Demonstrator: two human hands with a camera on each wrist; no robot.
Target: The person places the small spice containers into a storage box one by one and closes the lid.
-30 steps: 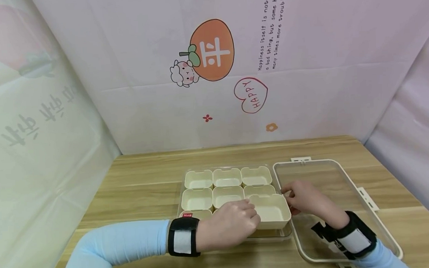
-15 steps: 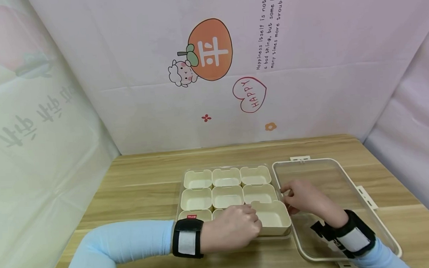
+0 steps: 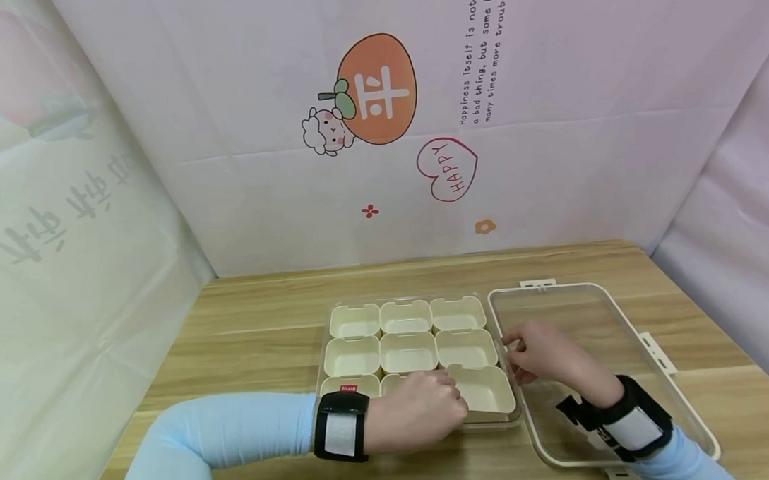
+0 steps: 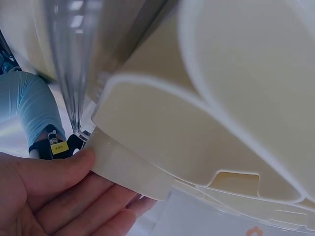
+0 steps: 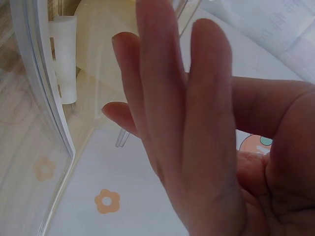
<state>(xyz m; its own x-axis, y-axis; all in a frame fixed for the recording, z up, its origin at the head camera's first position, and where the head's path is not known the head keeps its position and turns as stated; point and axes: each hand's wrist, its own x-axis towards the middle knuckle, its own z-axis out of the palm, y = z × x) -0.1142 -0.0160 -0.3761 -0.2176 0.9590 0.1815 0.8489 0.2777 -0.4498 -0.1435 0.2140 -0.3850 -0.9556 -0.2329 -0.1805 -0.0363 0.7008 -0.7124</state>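
A cream plastic bin [image 3: 488, 392] sits in the front right corner of a clear plastic box [image 3: 423, 428]. My left hand [image 3: 419, 412] pinches its left side. In the left wrist view, the thumb and fingers of the left hand [image 4: 74, 201] are at a cream wall [image 4: 130, 167]. Several matching bins [image 3: 409, 352] fill the rest of the box in rows, and the left forearm hides part of the front row. By the box's right edge, my right hand [image 3: 544, 351] hovers over the clear lid with relaxed fingers. The right wrist view shows its fingers [image 5: 211, 98] nearly straight, holding nothing.
The clear lid [image 3: 623, 330] with a white rim and clips lies right of the box on the wooden table [image 3: 254, 343]. A printed white sheet [image 3: 262, 202] hangs behind, and sheets close off both sides.
The cream bin has gone down into the box's front right corner, with the left hand lowering along with it. The right hand has stayed by the box's right edge.
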